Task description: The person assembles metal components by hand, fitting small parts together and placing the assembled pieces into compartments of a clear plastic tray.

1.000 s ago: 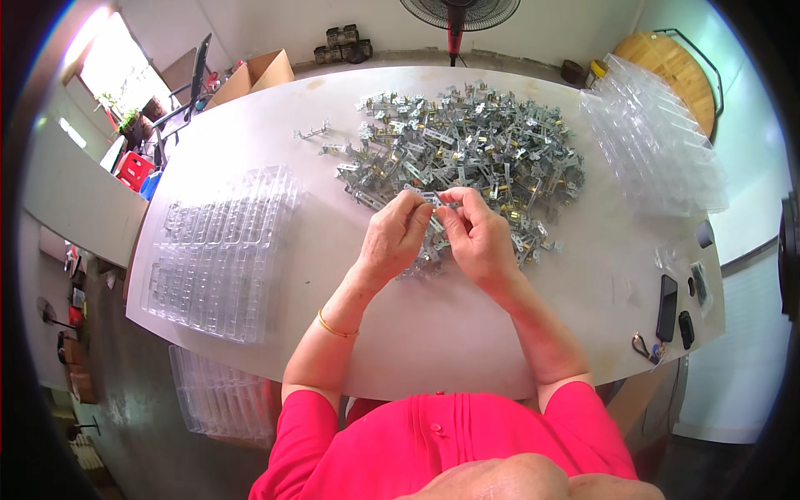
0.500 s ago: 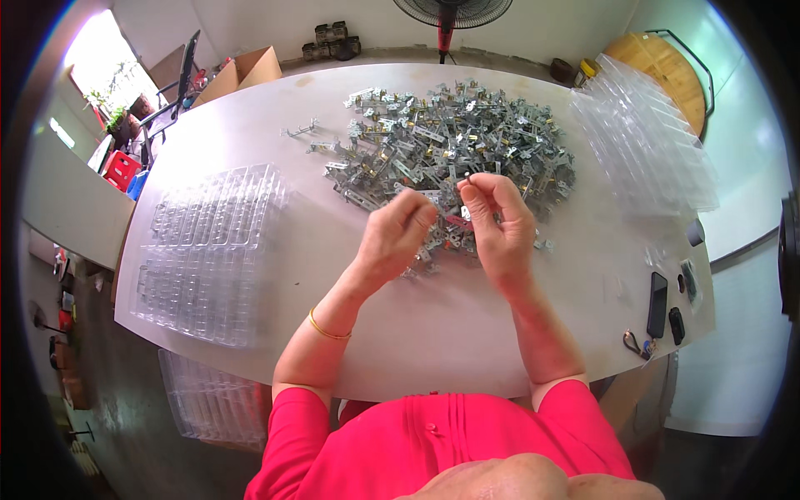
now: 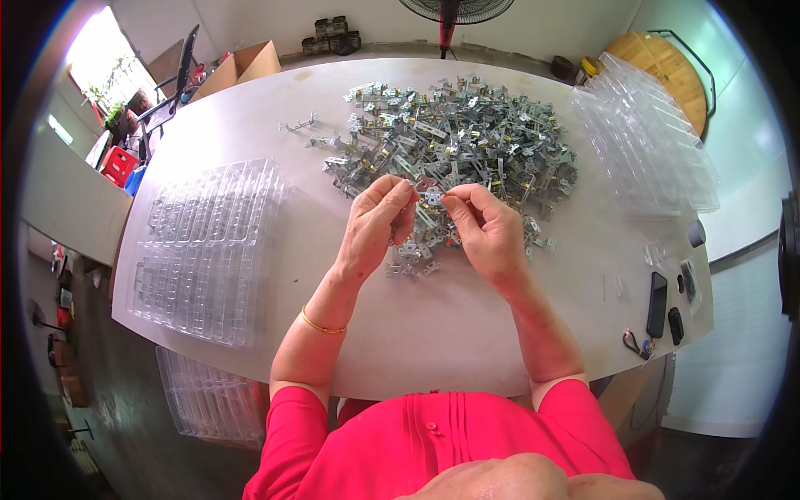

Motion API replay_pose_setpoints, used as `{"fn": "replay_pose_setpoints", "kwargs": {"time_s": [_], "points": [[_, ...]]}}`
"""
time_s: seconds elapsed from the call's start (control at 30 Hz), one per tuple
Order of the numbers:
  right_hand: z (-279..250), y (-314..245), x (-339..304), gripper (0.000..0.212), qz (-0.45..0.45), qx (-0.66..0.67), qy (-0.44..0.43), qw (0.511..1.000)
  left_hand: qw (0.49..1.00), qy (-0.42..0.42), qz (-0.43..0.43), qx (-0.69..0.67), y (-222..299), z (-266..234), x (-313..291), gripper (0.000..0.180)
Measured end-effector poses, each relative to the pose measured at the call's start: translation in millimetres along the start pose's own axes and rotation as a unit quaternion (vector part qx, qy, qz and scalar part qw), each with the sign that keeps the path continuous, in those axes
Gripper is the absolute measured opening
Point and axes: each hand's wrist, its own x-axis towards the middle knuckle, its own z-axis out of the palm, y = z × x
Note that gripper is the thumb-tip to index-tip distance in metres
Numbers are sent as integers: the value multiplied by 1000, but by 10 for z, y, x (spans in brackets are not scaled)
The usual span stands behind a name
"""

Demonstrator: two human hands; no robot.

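A big heap of small silvery metal brackets [image 3: 492, 137], some with brass-coloured bits, covers the far middle of the table. Over its near edge my two hands face each other, fingertips a short gap apart. My left hand [image 3: 375, 221], with a gold bangle at the forearm, is closed in a pinch; what lies in it is too small to name. Thumb and forefinger of my right hand [image 3: 490, 237] pinch a small metal part, its tip pointing toward the left hand. Several loose brackets lie just beneath the hands.
Clear plastic compartment trays [image 3: 204, 250] lie at the left, partly filled with small parts. More clear trays [image 3: 646, 137] are stacked at the far right. A phone [image 3: 657, 304], a key fob and a tape roll [image 3: 696, 233] rest near the right edge. A fan [image 3: 450, 17] stands behind.
My right hand has come left and slightly down, away from the heap's middle. My left hand has turned and risen, and its fingertips now meet near the right hand's.
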Motion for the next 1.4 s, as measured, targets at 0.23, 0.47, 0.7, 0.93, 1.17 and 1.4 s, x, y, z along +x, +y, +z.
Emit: {"fn": "replay_pose_setpoints", "kwargs": {"time_s": [0.23, 0.47, 0.7, 0.93, 1.17, 1.4], "points": [[-4, -29, -5, 10, 9, -6, -12, 1000, 998, -10, 34, 50, -32, -1, -1, 25], [-24, -45, -8, 11, -16, -57, -11, 998, 978, 3, 122, 172, -21, -1, -23, 23], [-62, 11, 9, 15, 21, 17, -42, 999, 958, -14, 151, 243, -76, -46, -12, 17], [-171, -61, 57, 20, 160, 153, -134, 966, 938, -25, 179, 295, -68, -18, -14, 14], [-228, -40, 97, 25, 172, 186, -186, 949, 935, -62, 147, 318, -1, -32, -40, 16], [-275, 20, 135, 21, 185, 187, -203, 943, 938, -109, 90, 316, 85, -67, -50, 19]]}}
